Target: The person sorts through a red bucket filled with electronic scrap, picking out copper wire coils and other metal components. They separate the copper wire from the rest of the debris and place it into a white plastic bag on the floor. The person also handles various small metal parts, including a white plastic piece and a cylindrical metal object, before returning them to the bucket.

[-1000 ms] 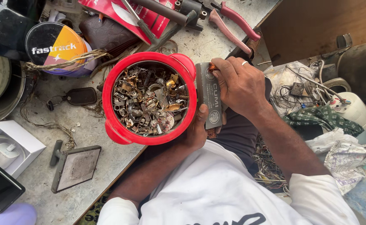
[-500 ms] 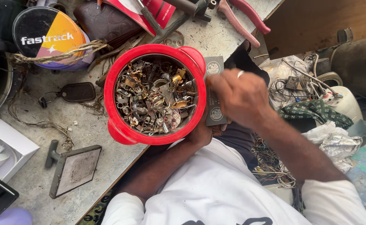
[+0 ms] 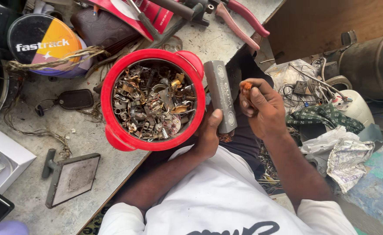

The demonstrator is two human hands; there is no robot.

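A grey rectangular block (image 3: pixel 221 96) is gripped by the left hand (image 3: pixel 210 132), thumb laid on its face. Beside it, a small orange-brown piece (image 3: pixel 245 86) is pinched in the closed right hand (image 3: pixel 261 109). Beyond, a red tub (image 3: pixel 113 104) of metal scraps is seen on the counter (image 3: pixel 91 174).

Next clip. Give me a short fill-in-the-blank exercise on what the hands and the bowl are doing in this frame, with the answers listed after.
1. The red bowl is filled with small ____ parts.
2. The left hand holds a long grey ____ beside the bowl.
3. The right hand pinches a small ____-coloured piece between its fingertips.
4. The pliers with pink handles lie on the ____ above the bowl.

Missing words: metal; block; orange; workbench
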